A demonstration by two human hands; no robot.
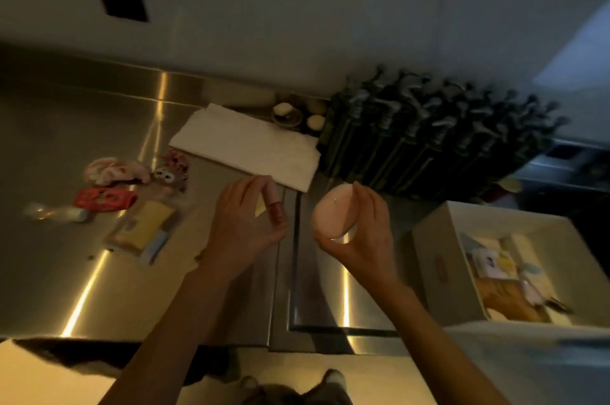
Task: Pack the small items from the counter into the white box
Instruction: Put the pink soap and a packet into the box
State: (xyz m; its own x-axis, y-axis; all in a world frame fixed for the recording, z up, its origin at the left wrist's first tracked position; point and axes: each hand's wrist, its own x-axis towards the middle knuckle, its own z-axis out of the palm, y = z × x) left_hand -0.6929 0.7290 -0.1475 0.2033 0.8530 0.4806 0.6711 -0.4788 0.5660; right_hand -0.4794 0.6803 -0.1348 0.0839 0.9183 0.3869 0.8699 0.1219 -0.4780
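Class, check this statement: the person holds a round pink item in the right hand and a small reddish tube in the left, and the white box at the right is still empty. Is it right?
Not quite. The head view shows the white box already holds several small items. The rest stands: the right hand holds the round pink item and the left hand holds the small reddish tube.

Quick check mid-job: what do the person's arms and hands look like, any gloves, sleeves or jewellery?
Both forearms are bare as far as the frame shows; no sleeves reach into view. The left hand and the right hand are ungloved. I can see no watch, bracelet or ring, though the light is dim and the picture slightly blurred, so a thin ring could go unnoticed.
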